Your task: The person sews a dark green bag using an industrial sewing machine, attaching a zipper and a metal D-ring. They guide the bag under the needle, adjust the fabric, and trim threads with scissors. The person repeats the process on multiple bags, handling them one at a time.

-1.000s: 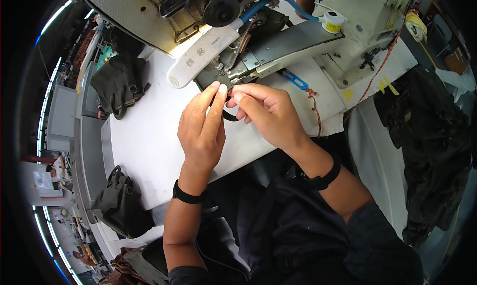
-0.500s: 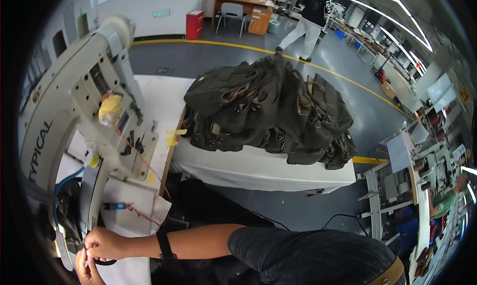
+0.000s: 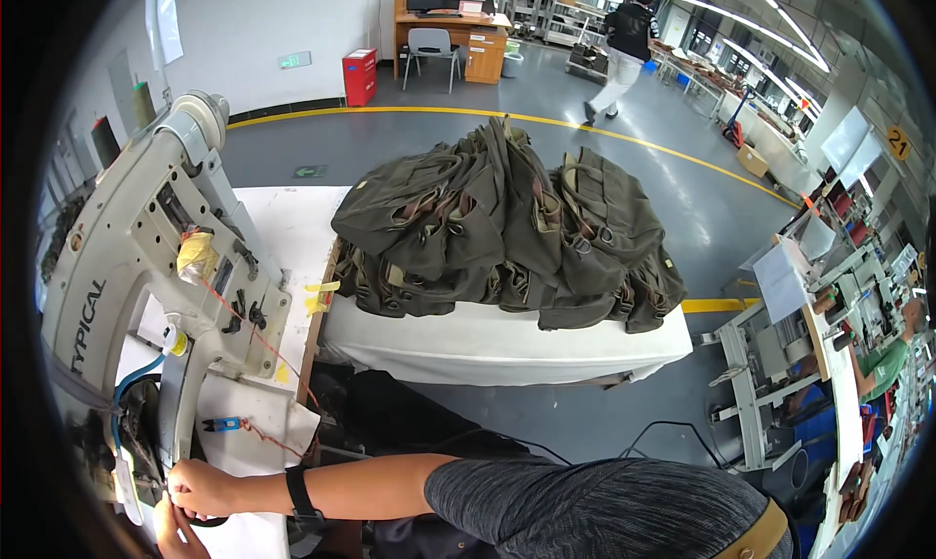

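At the lower left, my right hand [image 3: 203,489] is closed, its fingertips pinched low beside the sewing machine's [image 3: 180,257] work area. My left hand [image 3: 174,534] lies just below and touches it, fingers drawn together. What the two hold is hidden between the fingers; a dark edge shows under my right hand. Dark material [image 3: 144,427] bunches beside the machine's upright. On the white machine table [image 3: 244,399] lie a small blue tool, perhaps thread snips [image 3: 222,424], and an orange cord. Orange thread runs down from a yellow-wrapped spool [image 3: 197,257] on the machine.
Dark olive bags [image 3: 487,228] are heaped on a white-covered table [image 3: 507,343] beyond my right arm. A red cabinet [image 3: 360,77], desk [image 3: 485,52] and grey chair [image 3: 430,50] stand at the back. A person [image 3: 624,52] walks there. Other machines [image 3: 780,335] line the right side.
The view has shifted, so the scene sits lower and to the left. The walking person has gone farther off. My hands stay together by the machine, my left hand slightly lower.
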A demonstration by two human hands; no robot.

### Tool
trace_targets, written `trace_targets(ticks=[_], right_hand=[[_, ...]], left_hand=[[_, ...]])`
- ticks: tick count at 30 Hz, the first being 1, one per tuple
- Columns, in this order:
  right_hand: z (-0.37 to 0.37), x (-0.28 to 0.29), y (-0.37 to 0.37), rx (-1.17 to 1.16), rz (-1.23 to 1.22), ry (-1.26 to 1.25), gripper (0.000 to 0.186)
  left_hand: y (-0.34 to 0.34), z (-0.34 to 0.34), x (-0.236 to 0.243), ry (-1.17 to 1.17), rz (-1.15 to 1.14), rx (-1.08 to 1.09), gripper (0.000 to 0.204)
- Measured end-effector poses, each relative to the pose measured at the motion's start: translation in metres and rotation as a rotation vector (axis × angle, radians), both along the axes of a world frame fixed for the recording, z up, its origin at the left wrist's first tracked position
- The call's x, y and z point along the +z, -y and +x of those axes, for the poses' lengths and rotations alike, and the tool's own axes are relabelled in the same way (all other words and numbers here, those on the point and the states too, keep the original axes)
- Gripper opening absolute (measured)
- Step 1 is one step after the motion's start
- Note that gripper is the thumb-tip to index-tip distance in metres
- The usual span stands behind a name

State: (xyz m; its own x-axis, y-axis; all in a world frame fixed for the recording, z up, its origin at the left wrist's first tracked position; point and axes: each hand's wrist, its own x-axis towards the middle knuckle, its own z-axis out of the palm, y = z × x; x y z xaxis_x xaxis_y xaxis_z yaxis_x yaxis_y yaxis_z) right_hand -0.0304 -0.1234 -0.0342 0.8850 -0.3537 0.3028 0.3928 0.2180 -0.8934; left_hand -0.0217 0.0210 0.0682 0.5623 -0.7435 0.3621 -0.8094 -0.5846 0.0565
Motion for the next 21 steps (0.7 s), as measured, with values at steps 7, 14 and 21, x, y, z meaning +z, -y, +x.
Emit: trace_targets(ticks=[7,14,21], right_hand=[[0.032,-0.034,-0.013,-0.21,-0.004,0.116,0.02],[-0.01,-0.003,0.003,-0.203,-0.082,0.03,0.021],[-0.036,0.011,0.006,-0.012,0.029,-0.14,0.022]], left_hand=[[-0.007,0.037,-0.03,-0.124,-0.191,-0.084,0.032],[0.012,0.024,-0.021,-0.08,-0.347,-0.048,0.015],[0.013,0.016,-0.036,-0.188,-0.575,0.015,0.015]])
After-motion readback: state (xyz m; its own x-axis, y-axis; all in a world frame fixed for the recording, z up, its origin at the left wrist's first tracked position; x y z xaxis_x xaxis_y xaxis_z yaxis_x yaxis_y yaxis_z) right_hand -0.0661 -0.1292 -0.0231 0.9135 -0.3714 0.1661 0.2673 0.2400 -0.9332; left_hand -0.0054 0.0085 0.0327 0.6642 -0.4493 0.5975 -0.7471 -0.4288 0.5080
